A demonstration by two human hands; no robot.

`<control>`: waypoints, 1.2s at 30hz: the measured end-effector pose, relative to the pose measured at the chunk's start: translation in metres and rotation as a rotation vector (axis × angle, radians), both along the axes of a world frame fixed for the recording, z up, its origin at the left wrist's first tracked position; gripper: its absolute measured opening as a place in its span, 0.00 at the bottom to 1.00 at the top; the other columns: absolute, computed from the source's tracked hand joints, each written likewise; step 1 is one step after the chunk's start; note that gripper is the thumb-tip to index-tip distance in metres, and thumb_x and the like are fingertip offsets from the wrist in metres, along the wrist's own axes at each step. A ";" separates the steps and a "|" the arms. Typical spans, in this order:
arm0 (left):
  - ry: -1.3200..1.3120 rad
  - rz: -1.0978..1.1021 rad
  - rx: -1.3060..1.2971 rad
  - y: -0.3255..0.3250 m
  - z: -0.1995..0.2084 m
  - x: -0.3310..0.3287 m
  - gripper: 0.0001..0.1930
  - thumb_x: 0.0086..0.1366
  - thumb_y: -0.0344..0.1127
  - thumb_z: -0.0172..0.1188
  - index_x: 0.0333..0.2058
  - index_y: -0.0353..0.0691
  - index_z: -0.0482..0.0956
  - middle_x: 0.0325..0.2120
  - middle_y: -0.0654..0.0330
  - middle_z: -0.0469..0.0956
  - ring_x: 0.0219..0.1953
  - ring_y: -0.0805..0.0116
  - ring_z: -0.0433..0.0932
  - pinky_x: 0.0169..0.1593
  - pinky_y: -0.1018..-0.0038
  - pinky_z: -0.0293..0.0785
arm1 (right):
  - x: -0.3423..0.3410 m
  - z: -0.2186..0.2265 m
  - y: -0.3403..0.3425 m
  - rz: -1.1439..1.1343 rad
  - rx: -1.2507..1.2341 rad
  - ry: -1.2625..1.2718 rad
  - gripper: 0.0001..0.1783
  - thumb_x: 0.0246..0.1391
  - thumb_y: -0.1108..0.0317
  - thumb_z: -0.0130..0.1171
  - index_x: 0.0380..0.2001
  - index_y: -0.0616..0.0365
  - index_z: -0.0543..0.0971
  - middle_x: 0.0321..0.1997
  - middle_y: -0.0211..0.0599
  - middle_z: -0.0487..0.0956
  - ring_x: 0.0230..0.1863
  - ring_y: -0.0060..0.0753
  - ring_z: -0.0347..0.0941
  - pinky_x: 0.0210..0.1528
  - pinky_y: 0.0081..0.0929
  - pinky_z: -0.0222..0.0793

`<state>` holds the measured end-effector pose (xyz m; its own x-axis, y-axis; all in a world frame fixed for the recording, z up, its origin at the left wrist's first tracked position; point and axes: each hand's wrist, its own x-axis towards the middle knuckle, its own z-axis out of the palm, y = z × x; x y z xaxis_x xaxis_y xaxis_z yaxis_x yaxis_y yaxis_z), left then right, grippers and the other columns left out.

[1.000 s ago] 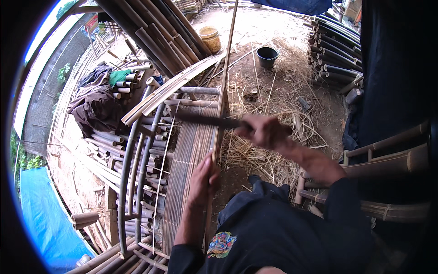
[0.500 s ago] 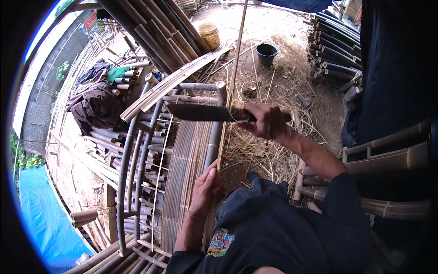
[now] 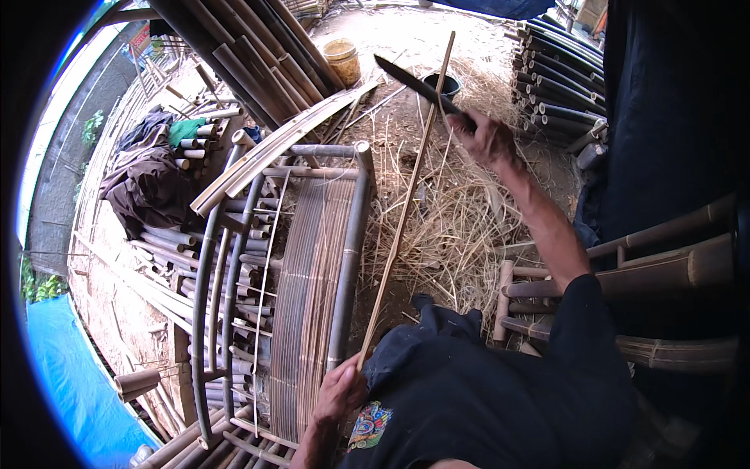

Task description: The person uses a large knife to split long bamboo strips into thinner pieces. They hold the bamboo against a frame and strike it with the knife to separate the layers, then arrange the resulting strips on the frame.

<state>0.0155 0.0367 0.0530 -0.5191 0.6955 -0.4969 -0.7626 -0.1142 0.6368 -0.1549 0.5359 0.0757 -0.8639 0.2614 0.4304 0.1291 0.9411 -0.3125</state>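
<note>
A long thin bamboo strip (image 3: 404,211) slants up and away from my left hand (image 3: 342,388), whose closed fingers grip its near end beside my body. My right hand (image 3: 486,139) is wrapped around the handle of a large dark-bladed knife (image 3: 410,80). The blade points up and to the left, its lower part against or just behind the strip near the strip's far end; actual contact is hard to tell. A thin shaving curls by the blade. Left of the strip stands a bamboo bench (image 3: 301,313) with a slatted seat.
Pale shavings (image 3: 437,234) litter the ground ahead. A black bucket (image 3: 448,86) and a yellowish bucket (image 3: 341,62) stand beyond. Split bamboo pieces (image 3: 289,141) lie across the bench's far end. Stacked poles (image 3: 558,78) fill the far right; a bamboo frame (image 3: 656,273) stands at right.
My right hand has moved the knife away along the strip, and its blade has tilted upward. My left hand has come down nearer my body with the strip's near end.
</note>
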 end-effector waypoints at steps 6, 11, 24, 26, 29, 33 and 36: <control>-0.118 -0.091 -0.071 -0.092 -0.016 0.028 0.31 0.67 0.51 0.53 0.61 0.33 0.63 0.12 0.73 0.55 0.12 0.82 0.53 0.17 0.82 0.47 | -0.006 0.002 0.112 -0.085 -0.007 -0.006 0.21 0.60 0.45 0.52 0.32 0.52 0.79 0.18 0.40 0.74 0.17 0.28 0.71 0.16 0.29 0.65; -0.202 -0.058 -0.060 -0.102 -0.019 0.032 0.31 0.66 0.49 0.56 0.60 0.34 0.64 0.12 0.72 0.56 0.13 0.81 0.54 0.18 0.82 0.48 | -0.022 0.009 0.120 -0.140 -0.070 -0.158 0.43 0.49 0.20 0.37 0.18 0.54 0.73 0.14 0.35 0.71 0.17 0.28 0.68 0.18 0.31 0.61; 0.321 0.136 -0.234 0.082 0.003 -0.083 0.23 0.71 0.46 0.49 0.56 0.37 0.71 0.13 0.68 0.67 0.10 0.82 0.61 0.13 0.85 0.55 | 0.056 -0.028 -0.112 0.386 -0.356 0.034 0.34 0.61 0.34 0.35 0.25 0.53 0.75 0.13 0.27 0.67 0.09 0.17 0.57 0.06 0.25 0.57; 0.329 0.191 -0.203 0.113 0.012 -0.103 0.19 0.70 0.46 0.50 0.52 0.40 0.74 0.13 0.69 0.66 0.09 0.83 0.60 0.12 0.86 0.53 | 0.076 -0.048 -0.156 0.492 -0.183 0.070 0.32 0.61 0.35 0.40 0.25 0.54 0.75 0.12 0.29 0.69 0.09 0.22 0.63 0.08 0.27 0.62; 0.392 0.207 -0.157 0.120 0.020 -0.106 0.12 0.71 0.43 0.49 0.41 0.43 0.75 0.13 0.73 0.64 0.10 0.86 0.56 0.12 0.85 0.49 | 0.090 -0.032 -0.186 0.522 -0.157 0.116 0.33 0.55 0.33 0.49 0.25 0.57 0.73 0.16 0.41 0.74 0.19 0.42 0.77 0.19 0.35 0.74; 0.437 0.220 -0.179 0.116 0.035 -0.097 0.14 0.71 0.43 0.49 0.48 0.41 0.74 0.14 0.73 0.62 0.10 0.87 0.55 0.12 0.86 0.47 | 0.079 -0.026 -0.180 0.501 -0.114 0.191 0.34 0.55 0.32 0.48 0.26 0.57 0.74 0.16 0.41 0.74 0.17 0.41 0.76 0.18 0.37 0.73; 0.363 0.249 -0.153 0.114 0.036 -0.086 0.19 0.72 0.39 0.49 0.55 0.36 0.71 0.15 0.75 0.60 0.13 0.87 0.55 0.15 0.86 0.49 | 0.060 -0.036 -0.155 0.322 -0.221 0.074 0.34 0.56 0.32 0.46 0.26 0.57 0.74 0.16 0.38 0.75 0.13 0.35 0.73 0.15 0.36 0.72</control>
<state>-0.0705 0.1508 0.0890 -0.8203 0.4607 -0.3390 -0.4482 -0.1494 0.8814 -0.0952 0.3812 0.0397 -0.8857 0.0755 0.4582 -0.1920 0.8389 -0.5094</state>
